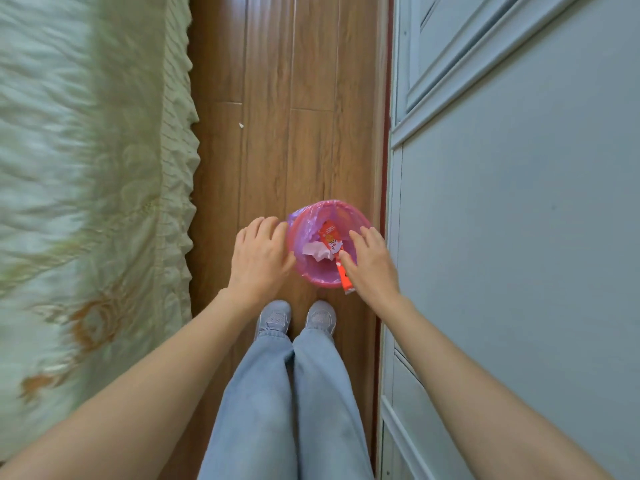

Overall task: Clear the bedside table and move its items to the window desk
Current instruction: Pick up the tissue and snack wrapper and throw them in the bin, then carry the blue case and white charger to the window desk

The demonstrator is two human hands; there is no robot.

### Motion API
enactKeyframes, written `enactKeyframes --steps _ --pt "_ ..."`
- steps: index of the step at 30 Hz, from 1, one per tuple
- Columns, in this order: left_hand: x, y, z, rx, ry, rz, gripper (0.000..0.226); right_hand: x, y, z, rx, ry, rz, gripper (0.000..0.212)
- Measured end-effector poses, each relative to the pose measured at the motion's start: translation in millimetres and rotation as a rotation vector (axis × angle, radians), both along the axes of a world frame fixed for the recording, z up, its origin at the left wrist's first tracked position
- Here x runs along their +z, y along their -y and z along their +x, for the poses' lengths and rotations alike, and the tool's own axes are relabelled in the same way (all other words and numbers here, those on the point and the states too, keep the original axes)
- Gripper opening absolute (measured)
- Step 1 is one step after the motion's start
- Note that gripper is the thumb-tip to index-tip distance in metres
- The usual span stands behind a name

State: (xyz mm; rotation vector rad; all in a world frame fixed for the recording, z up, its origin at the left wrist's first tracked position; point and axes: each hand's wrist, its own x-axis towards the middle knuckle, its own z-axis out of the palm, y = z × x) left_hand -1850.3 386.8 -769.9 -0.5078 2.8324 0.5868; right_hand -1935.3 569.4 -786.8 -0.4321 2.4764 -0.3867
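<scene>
A small pink waste bin (333, 204) with a purple liner stands on the wooden floor just ahead of my feet. Inside it lie crumpled white paper (314, 253) and a long red-orange wrapper (329, 237), whose near end sticks out over the bin's front rim. My left hand (259, 258) hovers palm down at the bin's left rim, fingers loosely spread and holding nothing. My right hand (373, 268) is over the right rim with its fingers apart; its thumb touches the wrapper. Neither the bedside table nor the window desk is in view.
A bed with a pale green embroidered cover (86, 202) fills the left side. Grey-blue wardrobe doors (519, 202) line the right. Between them a narrow strip of wooden floor (277, 133) runs ahead. My legs and grey shoes (275, 318) are below the bin.
</scene>
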Motion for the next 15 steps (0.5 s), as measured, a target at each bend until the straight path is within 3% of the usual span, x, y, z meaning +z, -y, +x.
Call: enactKeyframes --steps 6,15 --pt "115.6 21.3 16.4 0.06 -0.019 -0.027 0.044 131.5 35.1 25.4 0.145 -0.149 -0.058 0.046" --pt "247.4 28.9 82.1 0.283 -0.018 -0.062 0.05 255.0 55.9 61.7 0.184 -0.21 -0.125 0.052"
